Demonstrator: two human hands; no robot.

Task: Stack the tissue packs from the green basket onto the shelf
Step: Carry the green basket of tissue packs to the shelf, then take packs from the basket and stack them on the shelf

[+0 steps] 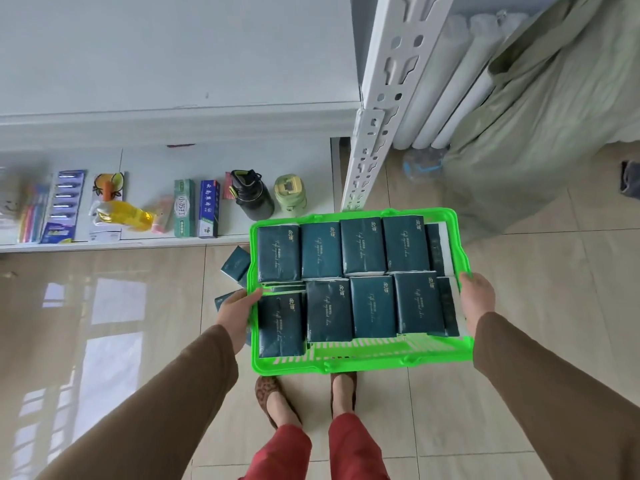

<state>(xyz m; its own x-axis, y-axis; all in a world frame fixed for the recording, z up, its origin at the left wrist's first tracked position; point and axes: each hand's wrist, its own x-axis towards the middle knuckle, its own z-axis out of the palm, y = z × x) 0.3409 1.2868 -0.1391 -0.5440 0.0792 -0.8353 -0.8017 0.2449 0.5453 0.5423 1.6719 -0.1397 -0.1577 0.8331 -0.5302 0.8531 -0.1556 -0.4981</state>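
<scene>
A green basket [360, 358] is held above the tiled floor [138, 341] by both hands. The left hand [237, 315] is curled around the basket's left rim, with the fingertips hooked over the edge; the right hand [479, 299] is clamped on the right rim, its fingers wrapped out of sight below the edge. Between the two hands, dark teal tissue packs [372, 306] are laid flat in two rows inside the basket, with further packs stood on edge along the side nearest the right hand. Just beyond the left hand, two more teal packs [237, 263] are seen on the floor beside the basket. Farther ahead of the left hand, a low white shelf [166, 157] is loaded with toothpaste boxes [197, 207], toothbrush packs [64, 206], a yellow bottle [121, 216], a black flask [251, 195] and a green cup [290, 194]. Ahead of the right hand, a white slotted shelf post [381, 109] is stood upright.
</scene>
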